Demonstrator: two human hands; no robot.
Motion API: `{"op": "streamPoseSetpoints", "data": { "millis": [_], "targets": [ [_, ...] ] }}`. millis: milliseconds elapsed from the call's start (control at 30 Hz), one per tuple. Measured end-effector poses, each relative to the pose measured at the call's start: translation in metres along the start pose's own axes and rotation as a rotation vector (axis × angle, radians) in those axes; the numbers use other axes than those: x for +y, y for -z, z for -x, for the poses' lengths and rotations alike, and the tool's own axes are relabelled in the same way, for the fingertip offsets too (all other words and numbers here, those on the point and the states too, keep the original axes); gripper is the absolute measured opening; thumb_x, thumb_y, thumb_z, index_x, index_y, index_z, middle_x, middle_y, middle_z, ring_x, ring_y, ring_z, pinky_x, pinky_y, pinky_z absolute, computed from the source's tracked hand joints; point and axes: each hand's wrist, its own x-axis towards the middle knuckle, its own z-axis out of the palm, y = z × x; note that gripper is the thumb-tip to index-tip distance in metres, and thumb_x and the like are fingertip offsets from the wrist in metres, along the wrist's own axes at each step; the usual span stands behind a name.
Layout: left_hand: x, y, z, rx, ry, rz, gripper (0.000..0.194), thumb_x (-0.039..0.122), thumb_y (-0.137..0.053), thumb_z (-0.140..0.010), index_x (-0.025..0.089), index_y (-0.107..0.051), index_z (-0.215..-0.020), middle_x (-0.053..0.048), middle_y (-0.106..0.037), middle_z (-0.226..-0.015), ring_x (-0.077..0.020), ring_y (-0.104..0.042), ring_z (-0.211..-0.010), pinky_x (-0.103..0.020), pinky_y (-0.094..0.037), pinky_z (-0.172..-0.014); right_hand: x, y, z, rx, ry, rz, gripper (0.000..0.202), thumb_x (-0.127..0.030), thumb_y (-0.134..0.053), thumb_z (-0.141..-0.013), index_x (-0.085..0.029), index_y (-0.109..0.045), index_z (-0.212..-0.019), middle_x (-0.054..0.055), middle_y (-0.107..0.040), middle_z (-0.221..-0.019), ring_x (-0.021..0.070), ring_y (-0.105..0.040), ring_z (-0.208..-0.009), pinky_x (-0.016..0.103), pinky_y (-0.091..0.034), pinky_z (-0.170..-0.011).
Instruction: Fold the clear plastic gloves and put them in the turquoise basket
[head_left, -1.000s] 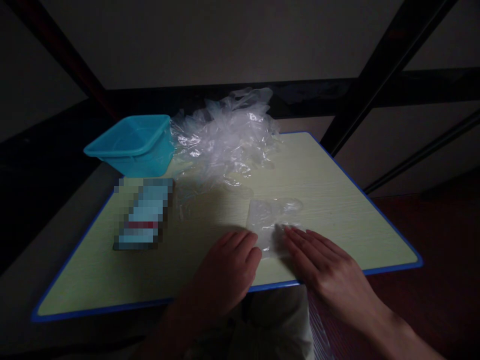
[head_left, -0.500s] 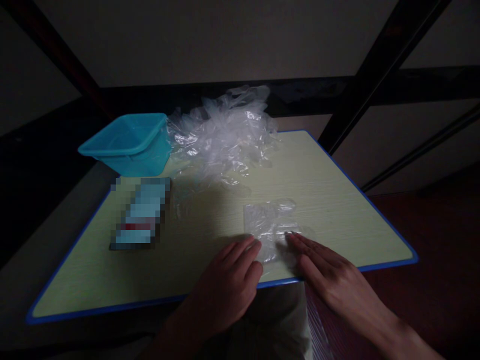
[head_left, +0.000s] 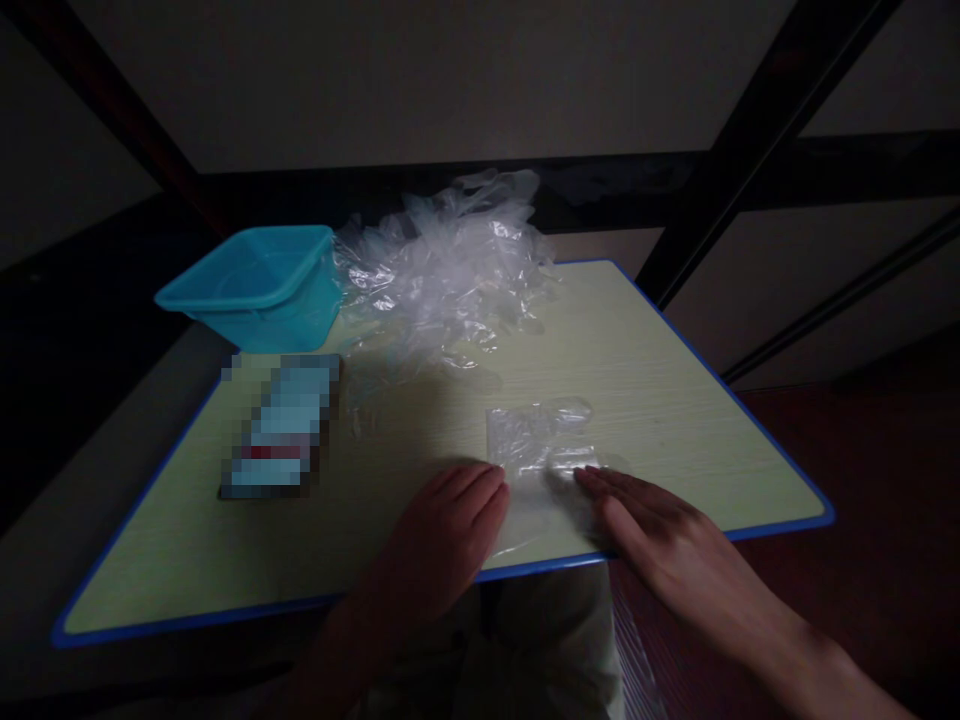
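A thin clear plastic glove (head_left: 536, 440) lies flat near the front edge of the table. My left hand (head_left: 454, 530) rests at its left edge, with fingers curled together and their tips on the plastic; whether they pinch it is hidden. On the right side, my right hand (head_left: 652, 530) lies with its fingers stretched out, fingertips touching the plastic. Behind them a loose heap of clear plastic gloves (head_left: 450, 270) covers the back of the table.
A blue plastic basket (head_left: 300, 310) stands at the back left corner of the pale table (head_left: 637, 370), which has a blue rim. A blurred-out flat object (head_left: 289, 420) lies in front of the basket. A dark panelled wall is behind.
My left hand has shifted slightly left and its thumb has tucked out of sight, showing more of the plastic's lower part. My right hand has barely moved.
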Motion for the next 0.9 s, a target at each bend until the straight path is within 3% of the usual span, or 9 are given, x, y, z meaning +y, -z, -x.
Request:
{"op": "streamPoseSetpoints", "data": {
  "millis": [233,433,633,900],
  "targets": [
    [-0.01,0.01,-0.013,-0.13,0.07,0.137,0.019,0.01,-0.044,-0.084,0.015,-0.061,-0.084,-0.008,-0.067,-0.089,-0.0204,-0.06,-0.083,-0.035,-0.049,-0.077,0.011,0.01,-0.009,-0.109,-0.064,-0.12,0.023,-0.001,-0.04,-0.08,-0.014,-0.057,-0.091,0.011,-0.069,-0.084,0.0219,-0.067,-0.075,0.035,-0.056,-0.063],
    [-0.019,0.02,-0.028,-0.217,0.2,0.306,0.022,0.015,-0.041,-0.085,0.017,-0.063,-0.082,-0.004,-0.065,-0.079,-0.0176,-0.059,-0.077,-0.029,-0.045,-0.073,0.034,0.022,-0.026,-0.306,-0.157,-0.366,0.017,-0.023,-0.035,-0.092,-0.02,-0.048,-0.082,0.0,-0.057,-0.059,0.0145,-0.055,-0.051,0.026,-0.037,-0.045],
    [-0.029,0.026,-0.042,-0.331,0.313,0.385,0.025,0.021,-0.041,-0.084,0.016,-0.055,-0.063,0.0,-0.056,-0.063,-0.0135,-0.051,-0.061,-0.024,-0.035,-0.059,0.057,0.03,-0.053,-0.413,-0.116,-0.506,0.019,-0.029,-0.033,-0.092,-0.022,-0.043,-0.077,-0.001,-0.053,-0.062,0.0141,-0.055,-0.056,0.025,-0.04,-0.051],
    [-0.053,0.021,-0.065,-0.487,0.339,0.6,0.023,0.02,-0.046,-0.076,0.015,-0.047,-0.053,0.005,-0.043,-0.049,-0.009,-0.041,-0.048,-0.021,-0.023,-0.046,0.083,0.018,-0.066,-0.49,-0.042,-0.76,0.018,-0.025,-0.037,-0.09,-0.021,-0.045,-0.075,-0.002,-0.056,-0.065,0.0131,-0.054,-0.059,0.025,-0.044,-0.054]
  ]
}}
